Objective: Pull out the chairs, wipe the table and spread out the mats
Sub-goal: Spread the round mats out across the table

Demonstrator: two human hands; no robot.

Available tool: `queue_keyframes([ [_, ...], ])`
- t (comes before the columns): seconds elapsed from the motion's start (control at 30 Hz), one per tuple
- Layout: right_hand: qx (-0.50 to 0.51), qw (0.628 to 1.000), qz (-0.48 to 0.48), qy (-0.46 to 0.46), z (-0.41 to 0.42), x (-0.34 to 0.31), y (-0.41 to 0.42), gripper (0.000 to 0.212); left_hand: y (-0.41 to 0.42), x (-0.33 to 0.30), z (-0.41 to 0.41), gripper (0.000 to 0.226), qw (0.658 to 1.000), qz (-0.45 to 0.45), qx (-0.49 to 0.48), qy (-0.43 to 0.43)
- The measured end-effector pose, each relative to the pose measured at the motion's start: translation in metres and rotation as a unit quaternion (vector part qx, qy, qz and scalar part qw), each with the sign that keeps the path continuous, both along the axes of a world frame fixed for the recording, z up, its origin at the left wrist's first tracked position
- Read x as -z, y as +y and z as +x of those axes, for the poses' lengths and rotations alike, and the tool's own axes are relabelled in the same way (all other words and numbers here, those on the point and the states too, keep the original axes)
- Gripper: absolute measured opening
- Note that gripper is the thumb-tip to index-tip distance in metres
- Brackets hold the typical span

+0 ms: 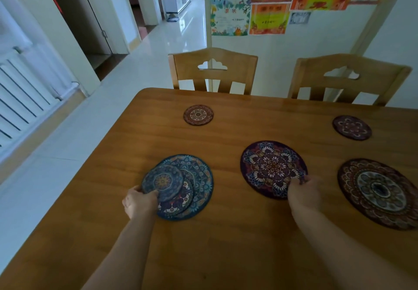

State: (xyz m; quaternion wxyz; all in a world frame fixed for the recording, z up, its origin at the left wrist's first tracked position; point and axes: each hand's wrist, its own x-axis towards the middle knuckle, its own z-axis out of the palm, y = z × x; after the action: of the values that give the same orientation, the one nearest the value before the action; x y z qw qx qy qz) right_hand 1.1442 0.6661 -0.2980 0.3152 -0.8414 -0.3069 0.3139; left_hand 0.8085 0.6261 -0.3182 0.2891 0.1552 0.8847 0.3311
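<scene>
On the wooden table [226, 233], your left hand [139, 203] gripped the near-left edge of a small blue round mat [162, 182], fingers curled over its rim. That mat topped a stack: beneath it a red-and-white patterned mat [181, 201], and under both a larger blue mat [201, 176]. Your right hand [304, 193] held the near-right edge of the large purple mat [271, 167], fingers curled on it; the thumb was hidden, so the exact pinch could not be made out. That mat lay flat, just right of the stack and apart from it.

Well right of your right hand lay a large dark-red mat [380, 193], its outer edge cut off by the frame. Toward the far side sat two small mats, a reddish one [198, 114] on the left and a dark purple one [352, 127] on the right, both blurred in detail.

All mats were round, flat, with mandala-like prints. Two wooden chairs [212, 70] [346, 79] with cloud-shaped cut-outs stood against the table's far edge, seats hidden.
</scene>
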Motion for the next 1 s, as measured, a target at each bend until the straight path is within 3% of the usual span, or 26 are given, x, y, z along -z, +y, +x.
queue_keyframes([
  [0.07,-0.089,0.995,0.04,-0.008,-0.025,-0.005,-0.006,0.006,-0.004,-0.001,0.001,0.055,1.0,0.01,0.007,-0.004],
  [0.17,-0.23,0.972,0.047,0.031,-0.073,-0.004,-0.012,0.011,-0.011,-0.002,0.002,0.043,0.999,0.026,0.004,-0.023],
  [0.27,-0.301,0.945,0.003,0.127,-0.127,-0.008,-0.018,0.017,-0.016,-0.005,0.0,0.033,0.999,0.041,0.017,-0.016],
  [0.4,-0.284,0.928,-0.084,0.225,-0.18,-0.006,-0.02,0.036,-0.021,-0.003,-0.008,0.027,0.998,0.057,0.032,-0.013],
  [0.53,-0.196,0.922,-0.139,0.306,-0.203,0.0,-0.014,0.044,-0.026,0.004,-0.016,0.016,0.997,0.069,0.021,-0.029],
  [0.63,-0.255,0.93,-0.138,0.226,-0.212,0.012,-0.012,0.02,-0.029,0.009,-0.022,0.016,0.995,0.081,0.024,-0.055],
  [0.77,-0.35,0.927,-0.105,0.086,-0.206,0.021,-0.023,0.011,-0.04,0.005,-0.025,0.019,0.983,0.107,0.01,-0.152],
  [0.83,-0.352,0.929,-0.102,0.054,-0.193,0.017,-0.029,0.003,-0.048,-0.002,-0.026,0.019,0.975,0.11,0.011,-0.194],
  [1.0,-0.32,0.943,-0.088,-0.001,-0.153,0.01,-0.041,0.01,-0.081,-0.016,-0.032,0.022,0.966,0.072,0.089,-0.233],
])
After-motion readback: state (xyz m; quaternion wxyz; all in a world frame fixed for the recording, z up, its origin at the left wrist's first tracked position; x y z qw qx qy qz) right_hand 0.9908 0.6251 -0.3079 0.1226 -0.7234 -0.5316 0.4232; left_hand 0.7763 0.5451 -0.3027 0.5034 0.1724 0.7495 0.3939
